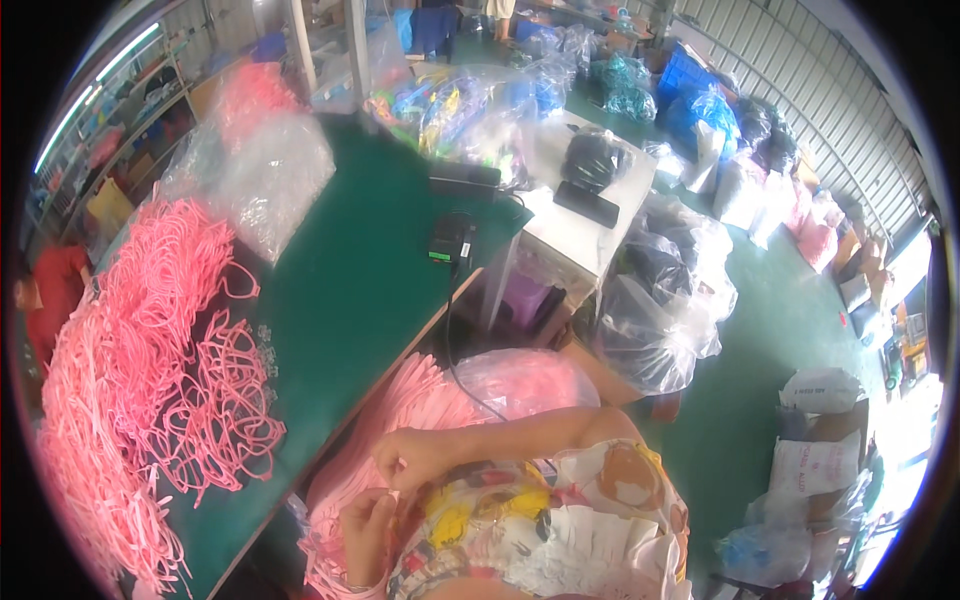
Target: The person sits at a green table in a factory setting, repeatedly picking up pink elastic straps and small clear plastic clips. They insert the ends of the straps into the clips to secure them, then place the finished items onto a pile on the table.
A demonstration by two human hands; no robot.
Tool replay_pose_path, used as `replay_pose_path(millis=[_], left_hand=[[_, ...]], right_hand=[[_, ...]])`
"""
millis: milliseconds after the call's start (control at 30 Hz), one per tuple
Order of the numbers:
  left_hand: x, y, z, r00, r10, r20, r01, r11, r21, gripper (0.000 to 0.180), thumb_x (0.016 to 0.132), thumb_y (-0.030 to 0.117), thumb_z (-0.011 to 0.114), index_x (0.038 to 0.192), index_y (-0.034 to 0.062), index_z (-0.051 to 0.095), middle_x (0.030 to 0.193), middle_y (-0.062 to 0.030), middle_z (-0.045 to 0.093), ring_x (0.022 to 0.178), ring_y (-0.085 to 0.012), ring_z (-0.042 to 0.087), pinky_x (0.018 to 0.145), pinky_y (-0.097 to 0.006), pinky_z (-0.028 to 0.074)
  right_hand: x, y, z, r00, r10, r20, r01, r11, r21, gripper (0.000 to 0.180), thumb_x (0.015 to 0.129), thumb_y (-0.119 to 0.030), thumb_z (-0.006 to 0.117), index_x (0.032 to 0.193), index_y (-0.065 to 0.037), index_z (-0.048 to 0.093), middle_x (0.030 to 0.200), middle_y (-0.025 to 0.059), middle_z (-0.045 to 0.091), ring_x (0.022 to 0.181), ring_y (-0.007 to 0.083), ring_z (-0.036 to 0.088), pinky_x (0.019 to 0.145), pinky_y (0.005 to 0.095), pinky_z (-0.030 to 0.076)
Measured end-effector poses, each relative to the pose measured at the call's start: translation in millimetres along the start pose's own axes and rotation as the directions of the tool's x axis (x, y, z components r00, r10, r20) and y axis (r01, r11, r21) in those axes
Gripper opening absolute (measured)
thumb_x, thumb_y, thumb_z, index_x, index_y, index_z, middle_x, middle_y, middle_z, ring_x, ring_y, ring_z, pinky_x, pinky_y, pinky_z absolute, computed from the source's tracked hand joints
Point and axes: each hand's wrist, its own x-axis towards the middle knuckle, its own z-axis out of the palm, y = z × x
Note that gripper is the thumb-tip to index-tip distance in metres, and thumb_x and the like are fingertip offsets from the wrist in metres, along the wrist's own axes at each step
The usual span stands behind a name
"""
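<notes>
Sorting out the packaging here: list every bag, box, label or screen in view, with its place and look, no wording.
Clear bag of pink parts: beside the green table, rounded, pink.
Clear bag of dark goods: floor right of the white table, bulging.
Clear empty bags: table's far end, crumpled.
White sacks: right floor, boxy, printed.
Blue crate: far right, rectangular.
Screens: none seen.

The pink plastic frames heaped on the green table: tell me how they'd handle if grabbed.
The pink frames look thin and open, so probably light and bendy. They lie interlocked, so one would likely drag others along.
</notes>
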Motion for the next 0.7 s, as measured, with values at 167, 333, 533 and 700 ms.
replay_pose_path(millis=[167,333,533,700], left_hand=[[-2.7,-0.3,8.2,0.992,0.102,-0.069,-0.094,0.989,0.118,0.016,0.091,0.011,0.056,0.097,-0.0034,0.061,0.076,-0.0017,0.057,0.069,-0.0067,0.050,0.065,-0.021,0.041],[1.5,-11.2,1.5,0.974,0.220,-0.048,-0.198,0.936,0.290,0.015,0.089,0.008,0.058,0.100,-0.0032,0.061,0.077,-0.0028,0.059,0.069,-0.0075,0.052,0.062,-0.021,0.041],[-2.5,-11.5,-3.3,0.923,0.385,0.009,-0.341,0.807,0.481,0.015,0.088,0.008,0.061,0.095,-0.0055,0.063,0.079,-0.0048,0.062,0.068,-0.0084,0.053,0.060,-0.021,0.043],[-6.7,-15.5,-8.9,0.998,0.054,-0.015,-0.051,0.989,0.138,0.018,0.087,0.009,0.062,0.092,-0.0067,0.067,0.078,-0.0068,0.065,0.070,-0.0132,0.059,0.066,-0.025,0.047]], right_hand=[[-0.5,-5.7,-1.1,0.999,0.044,0.002,-0.044,0.996,0.076,0.010,0.070,-0.010,0.063,0.068,0.000,0.062,0.075,0.0070,0.056,0.070,0.0161,0.056,0.061,0.0298,0.044],[-1.4,0.3,-1.8,1.000,0.024,-0.005,-0.024,0.998,0.056,0.011,0.070,-0.011,0.064,0.070,0.000,0.063,0.075,0.0071,0.056,0.071,0.0165,0.056,0.062,0.0299,0.044],[3.0,-2.0,1.6,1.000,0.020,0.004,-0.020,1.000,-0.001,0.013,0.069,-0.012,0.065,0.072,0.000,0.065,0.073,0.0077,0.057,0.070,0.0177,0.056,0.062,0.0307,0.044],[1.0,3.3,4.6,0.995,0.070,0.075,-0.066,0.997,-0.050,0.011,0.072,-0.013,0.065,0.068,-0.003,0.062,0.077,0.0059,0.055,0.075,0.0179,0.054,0.066,0.0304,0.043]])
